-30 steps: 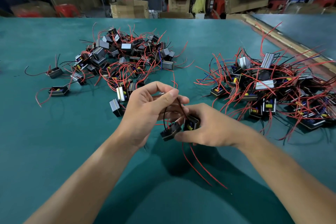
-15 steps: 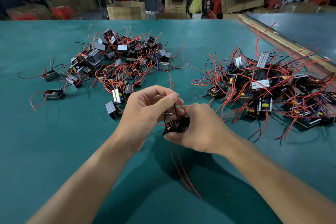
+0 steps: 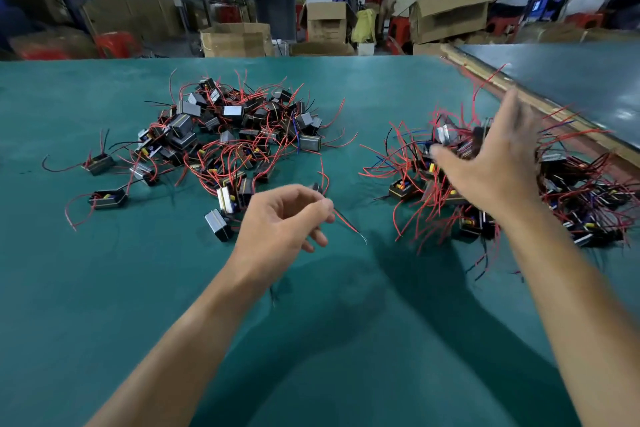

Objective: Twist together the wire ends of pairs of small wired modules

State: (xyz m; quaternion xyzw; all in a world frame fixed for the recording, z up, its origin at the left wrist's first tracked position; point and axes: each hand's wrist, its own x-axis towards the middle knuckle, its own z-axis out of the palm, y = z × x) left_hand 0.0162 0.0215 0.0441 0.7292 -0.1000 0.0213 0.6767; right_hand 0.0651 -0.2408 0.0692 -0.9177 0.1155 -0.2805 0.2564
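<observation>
Head, L hand (image 3: 282, 218) pinches wire (image 3: 346, 224), R hand (image 3: 491, 166) spread over edge-side pile (image 3: 571, 191)

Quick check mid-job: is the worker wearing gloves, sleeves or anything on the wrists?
No. The left forearm and right forearm are bare as far as the frame shows, no sleeves. The left hand and right hand wear no gloves; no watch, band or ring shows, though the right hand is blurred.
</observation>
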